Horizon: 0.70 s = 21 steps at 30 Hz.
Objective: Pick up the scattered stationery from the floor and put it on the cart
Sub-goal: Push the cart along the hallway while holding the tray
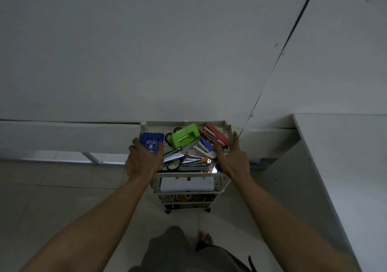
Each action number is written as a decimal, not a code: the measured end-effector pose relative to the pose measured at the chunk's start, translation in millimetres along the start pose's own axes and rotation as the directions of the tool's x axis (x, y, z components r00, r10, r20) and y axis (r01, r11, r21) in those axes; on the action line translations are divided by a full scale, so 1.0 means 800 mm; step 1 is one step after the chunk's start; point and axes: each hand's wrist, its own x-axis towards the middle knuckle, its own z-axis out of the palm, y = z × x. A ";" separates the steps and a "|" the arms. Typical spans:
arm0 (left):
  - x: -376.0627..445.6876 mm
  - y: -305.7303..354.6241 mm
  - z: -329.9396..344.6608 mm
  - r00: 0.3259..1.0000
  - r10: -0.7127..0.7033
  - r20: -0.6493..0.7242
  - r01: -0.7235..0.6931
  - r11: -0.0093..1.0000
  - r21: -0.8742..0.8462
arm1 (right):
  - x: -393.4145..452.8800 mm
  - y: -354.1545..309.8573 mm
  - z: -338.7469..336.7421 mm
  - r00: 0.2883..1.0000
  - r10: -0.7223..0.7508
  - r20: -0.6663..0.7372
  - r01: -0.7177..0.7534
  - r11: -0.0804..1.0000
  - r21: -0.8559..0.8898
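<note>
Blue, our spiral notepad (151, 143) is gripped by our left hand (143, 160) over the left end of the cart (189, 174) top tray. Heaped inside lie a green hole punch (184, 135), metal staplers (189, 161) and a red stapler (215, 135). Our right hand (233, 159) hangs open at its right edge, holding nothing.

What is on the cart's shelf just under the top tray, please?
A white box with red marks fills it. The top tray covers the box's back part, so anything behind it cannot be seen.
</note>
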 end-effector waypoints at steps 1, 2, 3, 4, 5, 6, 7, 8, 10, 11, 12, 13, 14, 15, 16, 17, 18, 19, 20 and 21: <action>0.005 0.001 0.000 1.000 0.013 0.007 -0.013 1.000 -0.002 | -0.001 0.000 0.002 1.000 0.022 -0.008 -0.022 1.000 0.005; 0.010 0.002 0.000 1.000 0.027 0.016 -0.027 1.000 -0.005 | -0.003 0.000 0.003 0.999 0.040 -0.019 -0.040 0.999 0.010; 0.015 0.003 0.001 0.999 0.041 0.027 -0.041 0.999 -0.008 | -0.005 0.000 0.004 0.998 0.059 -0.033 -0.058 0.998 0.016; 0.021 0.004 0.002 0.997 0.059 0.041 -0.058 0.998 -0.011 | -0.006 -0.001 0.005 0.995 0.080 -0.052 -0.079 0.997 0.024; 0.027 0.006 0.003 0.995 0.078 0.056 -0.078 0.997 -0.013 | -0.008 -0.002 0.006 0.992 0.103 -0.071 -0.101 0.994 0.031; 0.033 0.008 0.004 0.993 0.097 0.069 -0.097 0.995 -0.015 | -0.009 -0.002 0.007 0.988 0.126 -0.089 -0.123 0.992 0.041; 0.040 0.010 0.006 0.990 0.114 0.079 -0.113 0.993 -0.018 | -0.009 -0.002 0.009 0.984 0.149 -0.101 -0.144 0.988 0.055; 0.045 0.011 0.008 0.988 0.125 0.088 -0.124 0.992 -0.018 | -0.009 -0.003 0.010 0.979 0.170 -0.110 -0.163 0.984 0.071; 0.052 0.012 0.010 0.987 0.129 0.098 -0.128 0.992 -0.019 | -0.004 -0.004 0.012 0.976 0.186 -0.110 -0.178 0.981 0.080; 0.054 0.012 0.010 0.988 0.122 0.095 -0.120 0.992 -0.023 | 0.000 -0.005 0.013 0.979 0.177 -0.102 -0.170 0.983 0.069; 0.055 0.011 0.010 0.990 0.112 0.087 -0.110 0.994 -0.030 | 0.004 -0.007 0.012 0.983 0.160 -0.091 -0.156 0.986 0.052; 0.055 0.010 0.010 0.992 0.101 0.080 -0.098 0.994 -0.039 | 0.010 -0.009 0.012 0.986 0.145 -0.081 -0.142 0.989 0.034; 0.056 0.009 0.010 0.993 0.093 0.076 -0.090 0.995 -0.047 | 0.015 -0.012 0.011 0.989 0.132 -0.069 -0.131 0.991 0.020; 0.056 0.010 0.010 0.994 0.086 0.072 -0.082 0.995 -0.053 | 0.021 -0.014 0.011 0.991 0.124 -0.058 -0.124 0.992 0.010; 0.056 0.010 0.010 0.995 0.078 0.065 -0.074 0.996 -0.057 | 0.026 -0.016 0.009 0.992 0.118 -0.051 -0.118 0.993 0.001; 0.055 0.011 0.010 0.996 0.067 0.055 -0.064 0.996 -0.062 | 0.030 -0.018 0.008 0.993 0.109 -0.049 -0.110 0.994 -0.010; 0.055 0.012 0.011 0.998 0.054 0.045 -0.050 0.996 -0.068 | 0.034 -0.020 0.007 0.994 0.097 -0.046 -0.098 0.995 -0.022; 0.054 0.013 0.011 0.999 0.036 0.035 -0.033 0.997 -0.074 | 0.038 -0.022 0.006 0.996 0.082 -0.040 -0.083 0.996 -0.031; 0.054 0.013 0.011 1.000 0.017 0.025 -0.015 0.997 -0.079 | 0.042 -0.025 0.004 0.997 0.066 -0.032 -0.067 0.997 -0.036; 0.053 0.012 0.012 1.000 -0.002 0.014 0.003 0.996 -0.084 | 0.046 -0.027 0.004 0.998 0.049 -0.025 -0.050 0.998 -0.036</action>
